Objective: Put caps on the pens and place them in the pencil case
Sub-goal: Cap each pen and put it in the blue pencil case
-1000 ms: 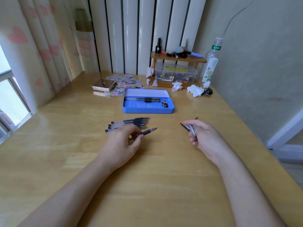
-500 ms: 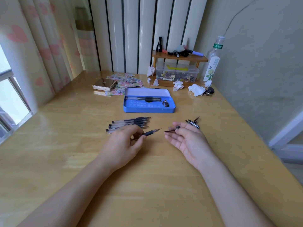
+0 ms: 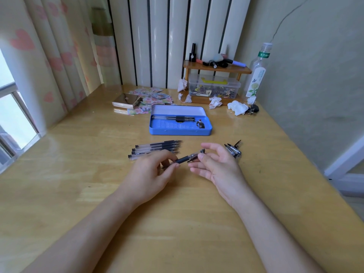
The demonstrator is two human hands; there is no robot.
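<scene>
Head view, wooden desk (image 3: 177, 223); both forearms in from bottom edge.

Left hand (image 3: 151, 172): fingers curled round a pen (image 3: 182, 159), pinching it at the dark grip w/ thumb + fingertips; pen points up and to the right, just above the desk.

Right hand (image 3: 218, 166): palm turned up, fingers loosely spread; thumb + forefinger pinch a clear cap (image 3: 196, 154) that sits over the pen's tip end; can't tell if cap is pushed fully home; other fingers relaxed, holding nothing.

Row of uncapped pens (image 3: 157, 147) lies flat on desk just beyond the left hand, approx parallel, tips to the right; nearest ones partly hidden by the knuckles.

Loose caps (image 3: 233, 148) in a small heap on desk just right of the right hand, near its fingertips but apart from them; exact count unclear.

Blue pencil case (image 3: 180, 123) lies open further back, centre of desk, lid tipped up behind; a couple of capped pens (image 3: 173, 118) lie along its rear edge inside; small dark item at its right end, too small to ID.

Back of desk: wooden shelf (image 3: 216, 68) w/ clear box (image 3: 214, 86) under it; plastic bottle (image 3: 256, 73) at right by wall; crumpled tissues (image 3: 237, 107) in front; stack of printed papers (image 3: 151, 97) + small box at left.
</scene>
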